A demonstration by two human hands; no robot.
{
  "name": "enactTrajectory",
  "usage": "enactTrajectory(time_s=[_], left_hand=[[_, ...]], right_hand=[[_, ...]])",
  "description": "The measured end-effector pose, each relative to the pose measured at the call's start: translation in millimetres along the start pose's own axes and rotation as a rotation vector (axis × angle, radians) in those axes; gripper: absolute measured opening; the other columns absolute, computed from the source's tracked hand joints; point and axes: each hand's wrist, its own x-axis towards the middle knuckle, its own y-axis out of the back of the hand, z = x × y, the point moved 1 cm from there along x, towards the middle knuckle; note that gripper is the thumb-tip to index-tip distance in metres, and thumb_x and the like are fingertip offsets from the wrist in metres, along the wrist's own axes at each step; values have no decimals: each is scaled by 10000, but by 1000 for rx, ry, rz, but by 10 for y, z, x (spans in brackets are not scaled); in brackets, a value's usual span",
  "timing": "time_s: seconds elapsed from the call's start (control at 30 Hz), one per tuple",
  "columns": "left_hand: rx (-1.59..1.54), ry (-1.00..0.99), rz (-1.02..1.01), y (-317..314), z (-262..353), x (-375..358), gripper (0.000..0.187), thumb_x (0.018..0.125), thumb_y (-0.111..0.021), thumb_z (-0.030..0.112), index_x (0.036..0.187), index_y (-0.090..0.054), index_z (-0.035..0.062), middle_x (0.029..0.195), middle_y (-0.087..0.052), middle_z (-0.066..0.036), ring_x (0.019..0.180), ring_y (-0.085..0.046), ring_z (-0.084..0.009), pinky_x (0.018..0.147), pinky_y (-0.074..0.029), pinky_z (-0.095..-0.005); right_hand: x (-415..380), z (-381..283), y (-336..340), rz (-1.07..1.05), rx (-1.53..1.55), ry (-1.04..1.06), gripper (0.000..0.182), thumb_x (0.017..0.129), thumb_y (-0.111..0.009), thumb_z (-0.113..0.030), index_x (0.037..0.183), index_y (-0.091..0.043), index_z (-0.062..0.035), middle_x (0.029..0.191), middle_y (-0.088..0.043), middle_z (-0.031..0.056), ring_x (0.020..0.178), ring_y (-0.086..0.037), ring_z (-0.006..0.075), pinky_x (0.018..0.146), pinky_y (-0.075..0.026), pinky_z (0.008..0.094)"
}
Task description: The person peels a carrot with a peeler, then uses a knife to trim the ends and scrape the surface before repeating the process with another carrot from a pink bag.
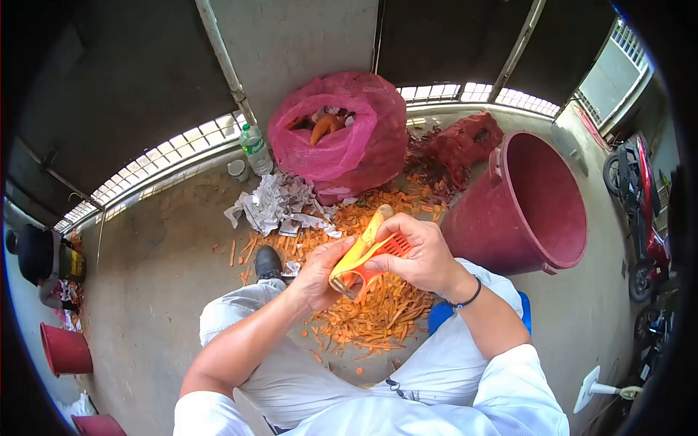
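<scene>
My left hand [317, 275] is closed round the lower part of a peeled carrot [356, 252], which tilts up and to the right. Fingers of my right hand [427, 256] grip an orange peeler [393, 245] with a slotted handle. The peeler's metal blade end lies against the carrot's lower end, close to my left fingers; exact contact cannot be made out. Beneath both hands, between my legs, is a heap of carrot peelings [378, 312].
A pink plastic bag [385, 138] with carrots stands ahead, beside crumpled paper [273, 203] and a plastic bottle [254, 149]. A large maroon bin [480, 218] leans at the right, near a red mesh sack [465, 145]. Another person [36, 258] is at far left by red buckets [65, 350].
</scene>
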Motion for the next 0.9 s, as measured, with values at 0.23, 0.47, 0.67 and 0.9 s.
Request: enactTrajectory(time_s=[0.23,0.47,0.67,0.9], left_hand=[[-128,-15,-105,-59,47,-105,402,1042,-612,378,1333,-594,101,985,-656,-54,725,-567,-129,550,-434,-280],[-136,29,-165,-60,30,-118,372,1062,-585,327,1353,-558,97,974,-626,-103,677,-522,-157,517,-393,-280],[-181,84,-83,39,16,-11,334,1058,-527,383,1253,-565,115,970,-614,-88,731,-528,-169,544,-422,-301],[-215,107,-54,56,-37,30,321,1066,-503,381,1228,-581,115,962,-626,-60,728,-546,-153,534,-408,-287]], right_hand=[[102,131,324,221,-15,-25,285,829,-857,-59,1009,-643,-7,890,-740,42,833,-696,77,725,-572,264],[148,326,964,515,-479,-31,260,830,-837,-52,1003,-648,-16,849,-737,65,794,-718,120,694,-574,289],[129,353,988,602,-29,-39,243,834,-820,-21,1002,-645,-26,913,-728,46,806,-712,125,721,-579,290],[43,-8,214,117,26,-91,340,795,-889,-76,1043,-661,-24,931,-741,33,853,-691,73,763,-575,258]])
